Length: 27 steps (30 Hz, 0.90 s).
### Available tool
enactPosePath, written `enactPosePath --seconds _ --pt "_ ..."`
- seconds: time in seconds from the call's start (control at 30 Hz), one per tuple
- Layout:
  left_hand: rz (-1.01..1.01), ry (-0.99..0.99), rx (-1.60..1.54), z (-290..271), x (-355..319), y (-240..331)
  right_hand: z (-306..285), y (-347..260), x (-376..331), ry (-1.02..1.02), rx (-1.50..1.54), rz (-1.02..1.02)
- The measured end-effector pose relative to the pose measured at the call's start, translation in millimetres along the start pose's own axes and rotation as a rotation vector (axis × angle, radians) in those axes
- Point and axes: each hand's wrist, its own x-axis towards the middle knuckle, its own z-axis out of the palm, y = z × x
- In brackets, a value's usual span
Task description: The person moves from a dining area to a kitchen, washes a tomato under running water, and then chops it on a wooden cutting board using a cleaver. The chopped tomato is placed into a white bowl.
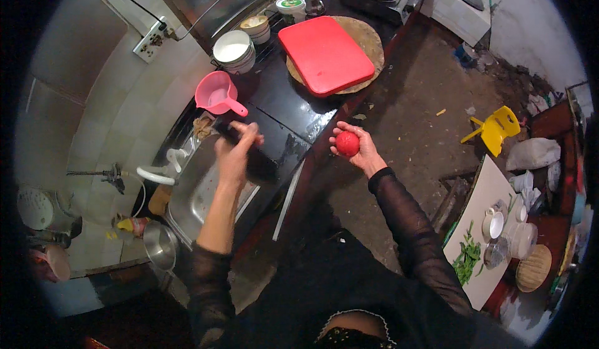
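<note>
My right hand [354,144] is closed round a red tomato [347,143], palm up, over the floor just off the counter's front edge. Smeared by motion, my left hand [236,149] hovers above the counter beside the sink. Its fingers are curled round a dark knife-like thing [264,167] with a broad, blurred end; its exact kind is hard to make out. Beyond that hand, a pink dipper [217,92] rests on the counter. A red cutting board [326,54] lies on a round wooden board [368,42] farther back.
The steel sink [194,193] with a white faucet [156,175] is at left, a metal bowl [160,245] nearer me. Stacked white bowls [233,49] and a gas stove [375,4] stand farther back. At right are a yellow chair [496,130] and a table [482,194] with greens and cups.
</note>
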Motion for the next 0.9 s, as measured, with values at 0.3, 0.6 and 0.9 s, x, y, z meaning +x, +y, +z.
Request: enactPosePath --seconds 0.3,0.6,0.9 --pt "-0.846 -0.26 -0.687 73.7 179.9 -188.6 -14.3 -97.2 56.3 0.232 -0.227 -0.125" --pt "-0.901 -0.001 -0.321 152.2 205.1 -206.4 -33.6 -152.7 83.6 0.456 -0.323 -0.131" --pt "-0.539 -0.085 -0.067 93.9 175.4 -98.8 -10.3 -137.7 72.9 0.294 -0.43 0.006"
